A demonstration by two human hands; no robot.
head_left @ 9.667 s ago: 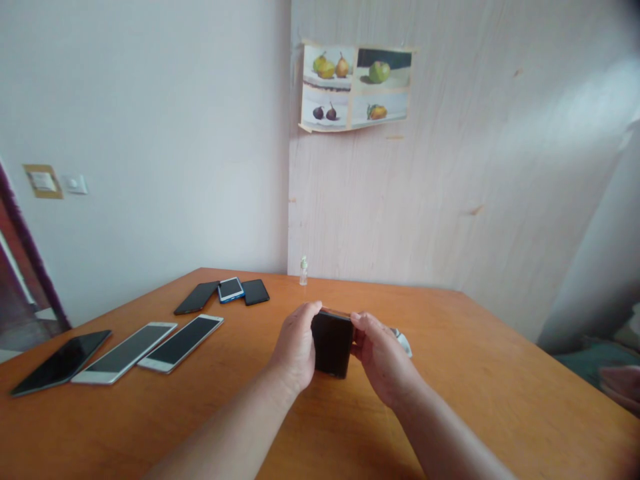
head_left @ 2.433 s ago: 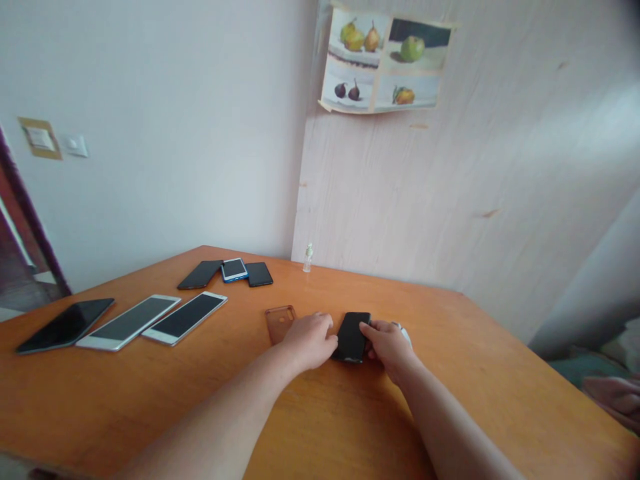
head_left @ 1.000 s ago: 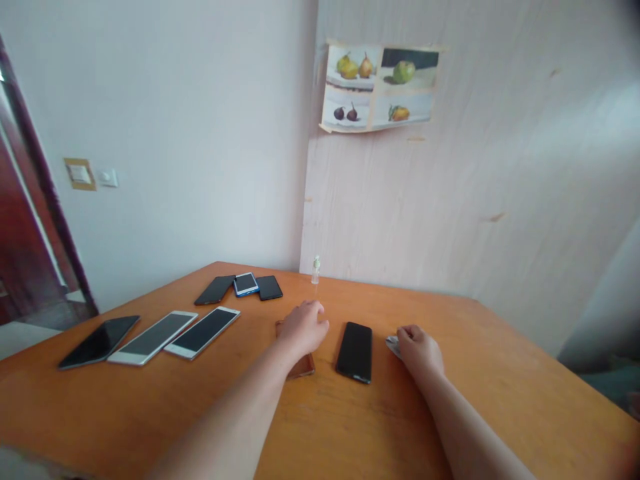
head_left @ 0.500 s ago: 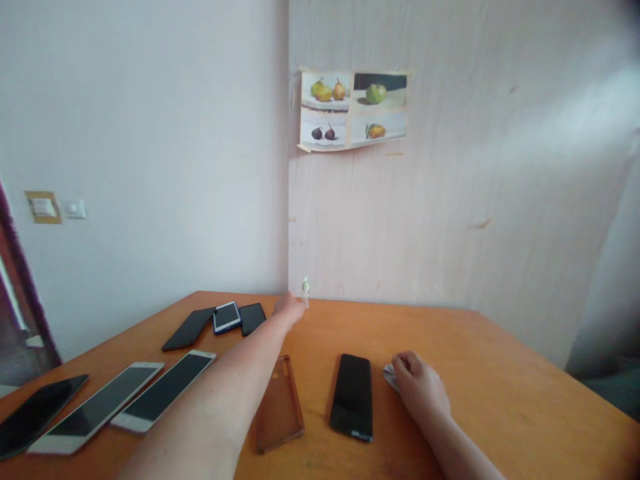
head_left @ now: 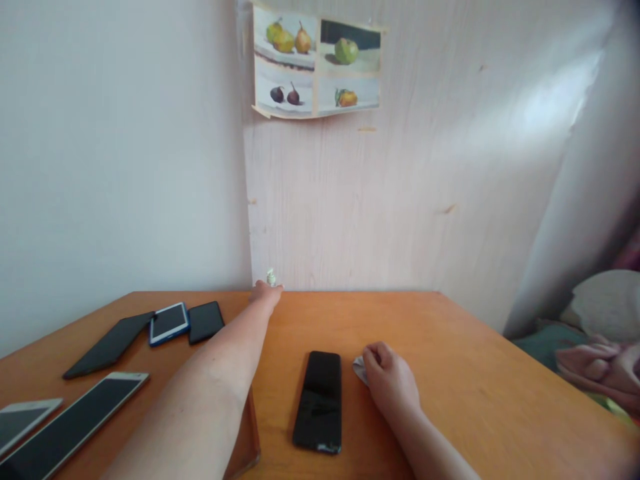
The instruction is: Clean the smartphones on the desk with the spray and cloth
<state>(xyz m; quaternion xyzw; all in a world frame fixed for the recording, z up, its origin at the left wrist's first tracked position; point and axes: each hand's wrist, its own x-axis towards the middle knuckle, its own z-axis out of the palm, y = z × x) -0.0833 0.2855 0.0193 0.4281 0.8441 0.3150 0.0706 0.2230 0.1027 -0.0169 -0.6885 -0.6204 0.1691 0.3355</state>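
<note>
My left arm stretches across the orange wooden table (head_left: 475,373) to its far edge by the wall. There my left hand (head_left: 265,293) closes round the base of a small clear bottle (head_left: 271,276), whose top shows above the fingers. My right hand (head_left: 389,379) rests near the front, fingers curled on a small white cloth (head_left: 359,369). A black phone (head_left: 320,400) lies face up between my arms, just left of the right hand. A brown phone case (head_left: 251,433) lies mostly hidden under my left forearm.
At the left lie a black phone (head_left: 107,343), a blue-cased phone (head_left: 169,322) and another black phone (head_left: 205,321), with two long white-edged devices (head_left: 75,423) nearer the front. A fruit picture (head_left: 315,63) hangs on the wall. Bedding (head_left: 600,333) lies off the table's right edge.
The black phone has been laid flat and its brown case left beside it. My left hand reached away to the small bottle; my right hand moved onto the white cloth.
</note>
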